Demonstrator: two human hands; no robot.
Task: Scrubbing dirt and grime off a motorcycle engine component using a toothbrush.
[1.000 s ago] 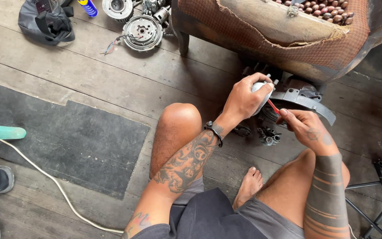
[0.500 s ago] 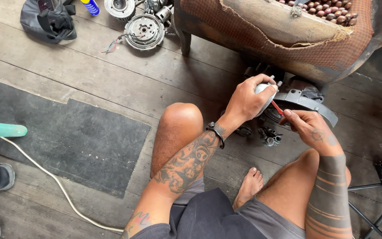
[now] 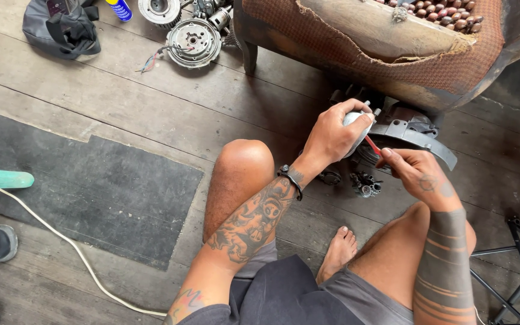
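Head view: the person sits on a plank floor [image 3: 151, 114] with knees drawn up and both tattooed forearms stretched forward over them. The left hand [image 3: 332, 135] is bent at the wrist, with its fingers curled over the top of a small silver metal part [image 3: 356, 119], gripping it from above. The right hand [image 3: 419, 174] sits lower and to the right, knuckles up, with thumb and fingers pinched around a thin red-handled tool [image 3: 372, 145]. The tool's long axis runs on a slant, from the right hand up and to the left, and its far end points at the underside of the metal part, where it disappears behind the left hand. The part is held above the floor, just in front of a worn brown seat [image 3: 356, 48] and beside a curved grey metal band [image 3: 416, 138]. Small dark engine bits [image 3: 365, 183] lie on the boards below the hands. Farther off, at the top left, lie a round metal disc with wires [image 3: 194, 42] and a dark bag [image 3: 58, 27], and a black mat [image 3: 91, 186] covers the floor on the left
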